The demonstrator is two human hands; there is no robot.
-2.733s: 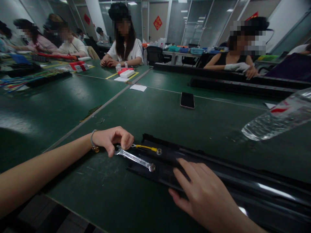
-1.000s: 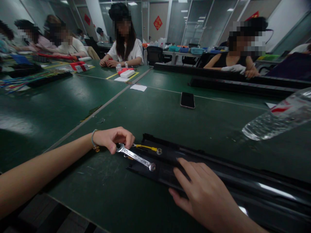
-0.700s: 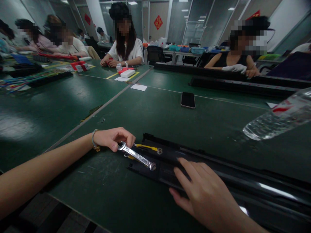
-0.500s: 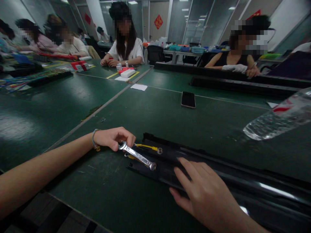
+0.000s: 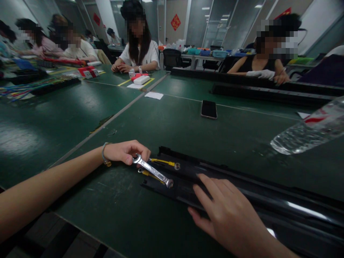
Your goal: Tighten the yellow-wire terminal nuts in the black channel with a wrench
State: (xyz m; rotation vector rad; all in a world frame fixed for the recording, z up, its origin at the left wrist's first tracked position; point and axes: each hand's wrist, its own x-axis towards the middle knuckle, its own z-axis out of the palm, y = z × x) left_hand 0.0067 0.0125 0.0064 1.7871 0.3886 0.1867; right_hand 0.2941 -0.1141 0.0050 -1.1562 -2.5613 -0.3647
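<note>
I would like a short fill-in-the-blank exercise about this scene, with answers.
1. The ____ hand grips one end of the wrench.
2. The right hand lies over a long part coloured ____.
3. The short cables near the wrench are ____.
4. A ____ with a dark screen lies on the green table.

Missing words: left; black; yellow; phone.

Left fingers (image 5: 144,153) gripping wrench (image 5: 154,172), right fingers (image 5: 206,195) on black rail (image 5: 262,193).
</note>
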